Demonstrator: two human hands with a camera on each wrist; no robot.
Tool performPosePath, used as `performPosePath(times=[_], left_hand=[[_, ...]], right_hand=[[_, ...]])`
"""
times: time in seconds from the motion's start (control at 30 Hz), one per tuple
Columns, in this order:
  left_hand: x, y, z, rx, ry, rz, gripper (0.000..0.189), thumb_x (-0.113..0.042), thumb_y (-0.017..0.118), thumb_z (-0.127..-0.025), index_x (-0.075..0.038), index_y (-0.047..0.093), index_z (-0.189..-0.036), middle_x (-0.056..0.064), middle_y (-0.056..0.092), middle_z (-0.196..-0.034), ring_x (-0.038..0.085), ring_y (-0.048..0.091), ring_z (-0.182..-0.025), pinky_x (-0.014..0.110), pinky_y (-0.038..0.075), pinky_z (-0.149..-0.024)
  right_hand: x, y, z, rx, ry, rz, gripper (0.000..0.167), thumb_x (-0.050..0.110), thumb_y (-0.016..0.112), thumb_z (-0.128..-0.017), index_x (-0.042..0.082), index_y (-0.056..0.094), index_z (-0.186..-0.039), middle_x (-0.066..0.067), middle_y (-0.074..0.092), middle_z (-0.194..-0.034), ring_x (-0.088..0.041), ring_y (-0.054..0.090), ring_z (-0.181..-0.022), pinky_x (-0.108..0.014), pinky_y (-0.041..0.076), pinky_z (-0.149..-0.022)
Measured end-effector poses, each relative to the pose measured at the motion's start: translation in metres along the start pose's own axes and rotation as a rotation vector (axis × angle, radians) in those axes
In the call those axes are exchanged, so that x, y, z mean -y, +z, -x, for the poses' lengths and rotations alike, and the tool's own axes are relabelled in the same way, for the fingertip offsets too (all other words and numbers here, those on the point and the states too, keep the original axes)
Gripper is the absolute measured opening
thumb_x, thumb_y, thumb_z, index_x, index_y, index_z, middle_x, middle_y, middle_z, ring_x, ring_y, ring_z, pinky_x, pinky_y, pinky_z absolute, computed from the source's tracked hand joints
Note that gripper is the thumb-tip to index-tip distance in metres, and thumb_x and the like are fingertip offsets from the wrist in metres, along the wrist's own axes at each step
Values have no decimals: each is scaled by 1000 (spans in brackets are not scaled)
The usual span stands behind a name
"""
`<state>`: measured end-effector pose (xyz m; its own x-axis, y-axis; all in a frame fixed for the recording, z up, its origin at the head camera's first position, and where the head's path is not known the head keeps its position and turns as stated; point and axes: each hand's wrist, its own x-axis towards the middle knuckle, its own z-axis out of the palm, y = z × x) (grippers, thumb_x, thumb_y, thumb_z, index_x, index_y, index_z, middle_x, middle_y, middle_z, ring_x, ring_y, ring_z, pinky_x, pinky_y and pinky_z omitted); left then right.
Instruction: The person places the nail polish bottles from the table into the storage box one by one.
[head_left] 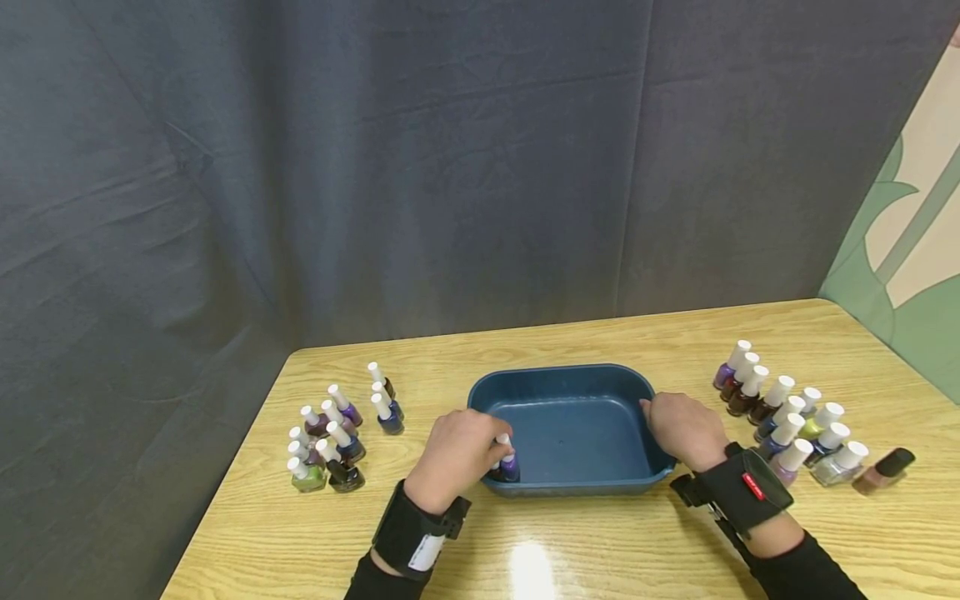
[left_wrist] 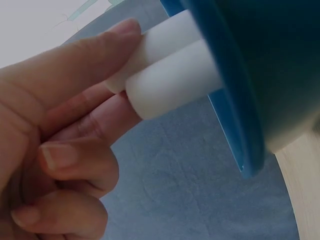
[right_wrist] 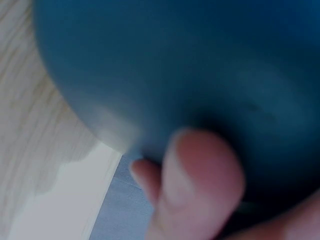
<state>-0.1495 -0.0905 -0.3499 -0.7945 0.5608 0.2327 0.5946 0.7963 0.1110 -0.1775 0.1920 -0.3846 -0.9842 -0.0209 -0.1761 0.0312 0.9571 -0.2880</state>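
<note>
A dark blue plastic tub (head_left: pixel 577 437) stands in the middle of the table. Two nail polish bottles with white caps are upright against its left end; one is purple (head_left: pixel 510 469), the other mostly hidden behind my fingers. My left hand (head_left: pixel 461 450) pinches at the caps. In the left wrist view the two caps lie side by side, the thumb on the farther white cap (left_wrist: pixel 162 40) and fingertips touching the nearer one (left_wrist: pixel 172 82). My right hand (head_left: pixel 686 429) grips the tub's right end; the thumb (right_wrist: pixel 205 180) lies against the blue wall.
Several nail polish bottles (head_left: pixel 345 473) stand grouped on the left of the table. More bottles (head_left: pixel 750 392) stand in rows at the right, close to my right wrist, including one with a black cap (head_left: pixel 885 471). A grey curtain (head_left: pixel 480 167) hangs behind the table.
</note>
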Motion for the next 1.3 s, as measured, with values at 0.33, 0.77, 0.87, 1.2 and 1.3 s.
performPosePath(times=[0.33,0.77,0.87,1.2,1.3], left_hand=[[-3,2,0,55,5,-48,9,-26,73,-77,-19,73,-83,-8,65,-69,3,50,-53,15,34,-49],[-3,3,0,53,-3,-30,10,-26,73,-77,-19,72,-84,-8,66,-71,3,50,-53,15,34,-49],[-4,3,-1,65,-7,-35,9,-26,72,-77,-19,71,-83,-8,65,-70,3,49,-53,16,34,-49],[-5,1,1,81,5,-66,13,-30,72,-78,-20,70,-86,-8,64,-71,3,49,-53,17,34,-48],[-1,-2,2,79,4,-34,18,-35,68,-80,-21,70,-92,-7,66,-77,4,54,-60,17,38,-53]], right_hand=[[0,1,0,-16,-16,6,44,21,36,-98,6,50,-59,-5,47,-57,-17,49,-51,-28,34,-46],[0,0,0,-12,-13,2,43,21,36,-98,6,52,-61,-6,48,-58,-17,50,-52,-28,35,-46],[0,0,0,-11,-17,1,43,21,36,-98,6,52,-61,-6,48,-58,-17,50,-52,-29,35,-46],[0,0,0,-11,-3,3,43,21,36,-98,6,52,-61,-6,48,-58,-18,51,-52,-29,35,-46],[0,0,0,-11,-2,3,43,21,36,-98,6,51,-61,-6,48,-58,-18,51,-52,-29,35,-46]])
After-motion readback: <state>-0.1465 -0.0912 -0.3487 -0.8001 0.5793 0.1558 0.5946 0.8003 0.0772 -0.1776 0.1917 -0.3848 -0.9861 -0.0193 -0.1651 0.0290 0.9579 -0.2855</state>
